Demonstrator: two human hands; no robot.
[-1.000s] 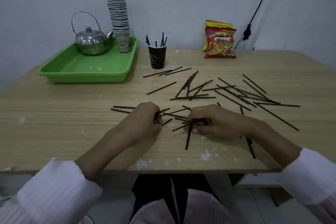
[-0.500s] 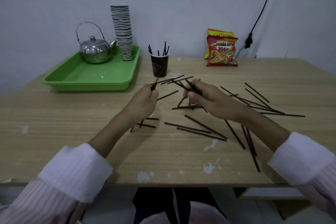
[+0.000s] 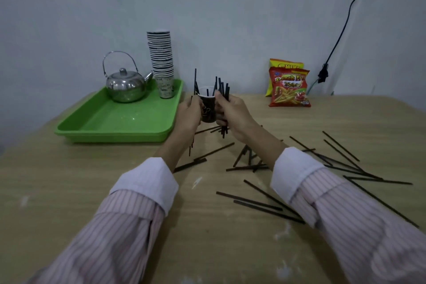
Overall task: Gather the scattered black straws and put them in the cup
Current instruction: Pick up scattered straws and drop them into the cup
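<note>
Stretching across the view, a wooden table [image 3: 92, 191] w/ a green tray [image 3: 115, 122] at back left. Both hands sit beside a dark cup [image 3: 207, 108], partly hiding it. Right hand [image 3: 232, 113] grips a bundle of black straws [image 3: 224, 97]; left hand [image 3: 189, 114] pinches one or two. Loose straws [image 3: 258, 203] lie scattered at right, some hidden under the sleeves.

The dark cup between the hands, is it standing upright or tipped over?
Upright. The dark cup has its white rim on top, level, and several black straws stick up out of it.
</note>
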